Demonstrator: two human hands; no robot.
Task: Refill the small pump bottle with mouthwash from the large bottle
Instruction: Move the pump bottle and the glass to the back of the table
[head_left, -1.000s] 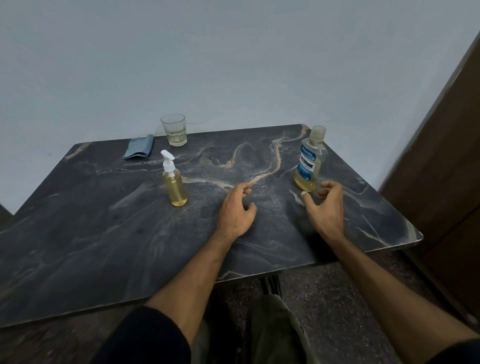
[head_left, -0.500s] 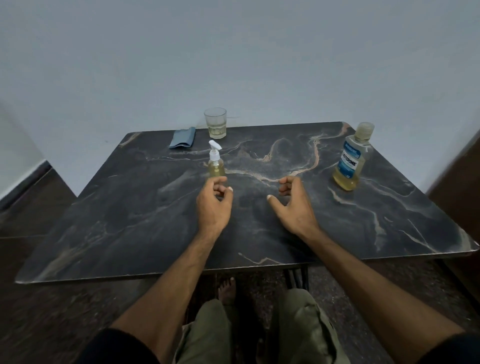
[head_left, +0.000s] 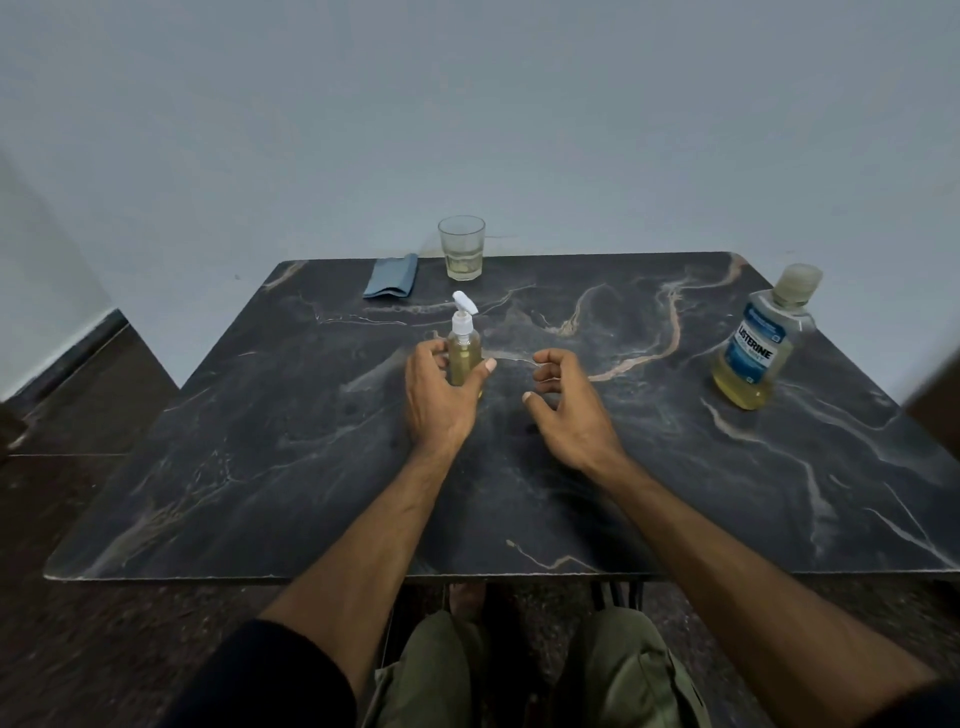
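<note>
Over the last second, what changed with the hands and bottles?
The left hand moved from the bare table to the small pump bottle and now curls around it. The right hand left the large mouthwash bottle and came toward the centre, empty, fingers loosely curled. Both bottles, the glass and the blue cloth stayed put on the table.

label: "LISTERINE" | on: large bottle blue label | smaller print there: unreadable
</note>
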